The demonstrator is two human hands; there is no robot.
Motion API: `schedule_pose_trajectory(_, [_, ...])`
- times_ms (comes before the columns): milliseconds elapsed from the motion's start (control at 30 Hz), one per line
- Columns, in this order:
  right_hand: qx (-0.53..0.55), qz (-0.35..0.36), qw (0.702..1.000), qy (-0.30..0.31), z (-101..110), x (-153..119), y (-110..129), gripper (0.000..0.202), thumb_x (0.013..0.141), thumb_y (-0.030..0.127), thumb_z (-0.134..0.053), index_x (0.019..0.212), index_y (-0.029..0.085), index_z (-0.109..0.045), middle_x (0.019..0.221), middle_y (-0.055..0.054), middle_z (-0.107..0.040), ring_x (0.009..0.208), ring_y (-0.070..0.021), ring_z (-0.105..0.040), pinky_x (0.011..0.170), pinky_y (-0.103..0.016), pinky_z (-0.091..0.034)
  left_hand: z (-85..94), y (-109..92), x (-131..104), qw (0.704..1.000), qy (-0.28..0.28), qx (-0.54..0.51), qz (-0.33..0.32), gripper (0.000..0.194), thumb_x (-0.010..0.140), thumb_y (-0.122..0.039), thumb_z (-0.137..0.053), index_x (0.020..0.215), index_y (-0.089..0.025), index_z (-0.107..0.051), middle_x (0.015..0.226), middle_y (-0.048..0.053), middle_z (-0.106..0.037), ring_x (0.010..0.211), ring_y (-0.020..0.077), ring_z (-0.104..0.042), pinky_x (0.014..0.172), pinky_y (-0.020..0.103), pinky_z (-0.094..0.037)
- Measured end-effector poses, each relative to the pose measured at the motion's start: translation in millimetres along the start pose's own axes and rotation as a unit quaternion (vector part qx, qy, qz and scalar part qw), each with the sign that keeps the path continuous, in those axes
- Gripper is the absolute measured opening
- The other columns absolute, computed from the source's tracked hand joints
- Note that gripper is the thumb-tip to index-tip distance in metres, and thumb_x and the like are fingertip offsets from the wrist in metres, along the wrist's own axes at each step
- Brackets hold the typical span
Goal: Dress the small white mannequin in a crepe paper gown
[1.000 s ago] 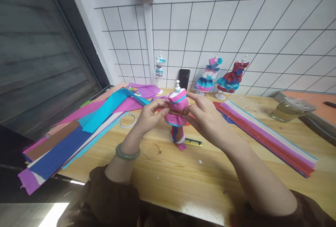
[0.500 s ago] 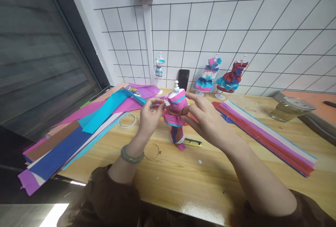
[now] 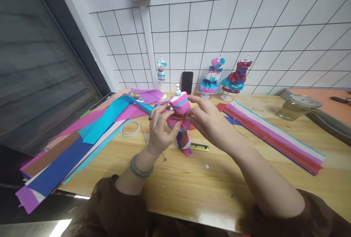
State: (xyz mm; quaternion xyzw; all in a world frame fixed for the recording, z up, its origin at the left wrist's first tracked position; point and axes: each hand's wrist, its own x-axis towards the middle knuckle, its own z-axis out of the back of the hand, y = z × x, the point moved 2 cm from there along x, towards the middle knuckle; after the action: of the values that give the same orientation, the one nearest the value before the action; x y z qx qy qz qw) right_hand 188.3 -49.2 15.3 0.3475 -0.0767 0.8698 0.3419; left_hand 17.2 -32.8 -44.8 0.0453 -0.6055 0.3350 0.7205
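Observation:
A small dress form (image 3: pixel 179 106) stands upright before me in a pink crepe-paper dress with a turquoise stripe at the bust. A narrow brown band (image 3: pixel 178 117) circles its waist, above a flared pink skirt with a turquoise hem. My left hand (image 3: pixel 161 129), a jade bangle at its wrist, closes on the waist from the left, thumb in front. From the right, my right hand (image 3: pixel 210 121) grips the bodice and waist with bent fingers. Some fingertips are hidden behind the form. White tape rings the base, over blue, brown and purple paper.
Crepe-paper strips (image 3: pixel 63 164) lie piled at left, beside a tape roll (image 3: pixel 130 128). A yellow-green cutter (image 3: pixel 199 147) lies by the form. More folded strips (image 3: pixel 276 140) and a glass cup (image 3: pixel 297 107) are at right. Three dressed forms and a phone (image 3: pixel 187 82) stand along the wall.
My left hand has moved in from the side of the dress and now has its thumb against the waist in front. My right hand stays on the right side. The view has shifted slightly.

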Motion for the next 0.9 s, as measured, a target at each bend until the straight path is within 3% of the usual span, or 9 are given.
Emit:
schedule_pose_trajectory(167, [0.027,-0.016,0.999,-0.013,1,2,6,0.013,0.093,0.021,-0.047,0.095,0.022,-0.059,0.135,-0.014,-0.046,0.117,-0.0281,-0.051,0.089,-0.050,-0.050,-9.7,6,-3,0.985,0.018,-0.140,0.096,0.042,0.074,-0.024,-0.069,0.111,-0.024,-0.048,0.127,0.010,-0.050,0.121,0.0250,-0.049,0.102,0.045,-0.040])
schedule_pose_trajectory(367, [0.073,-0.016,0.997,-0.011,2,3,4,0.016,0.094,0.021,-0.044,0.097,0.021,-0.059,0.133,-0.015,-0.046,0.118,-0.0252,-0.051,0.092,-0.045,-0.049,-15.1,8,-3,0.946,0.031,-0.267,0.180,0.044,0.075,-0.021,-0.069,0.113,-0.024,-0.045,0.114,0.008,-0.056,0.107,0.0195,-0.057,0.093,0.037,-0.047])
schedule_pose_trajectory(600, [0.106,-0.025,0.993,-0.039,5,-1,-11,0.016,0.093,0.017,-0.044,0.102,0.022,-0.056,0.125,-0.012,-0.049,0.122,-0.0232,-0.048,0.095,-0.042,-0.046,-12.7,13,5,0.919,0.033,-0.329,0.214,0.056,0.070,-0.026,-0.074,0.115,-0.024,-0.041,0.115,0.009,-0.057,0.107,0.0189,-0.058,0.093,0.034,-0.048])
schedule_pose_trajectory(900, [0.110,-0.012,0.993,-0.031,3,-3,-20,0.019,0.088,0.012,-0.052,0.101,0.023,-0.059,0.107,-0.009,-0.052,0.102,-0.0213,-0.055,0.083,-0.037,-0.049,-10.3,21,5,0.878,0.061,-0.399,0.256,0.067,0.069,-0.023,-0.076,0.126,-0.024,-0.041,0.104,0.006,-0.064,0.098,0.0186,-0.062,0.088,0.035,-0.050])
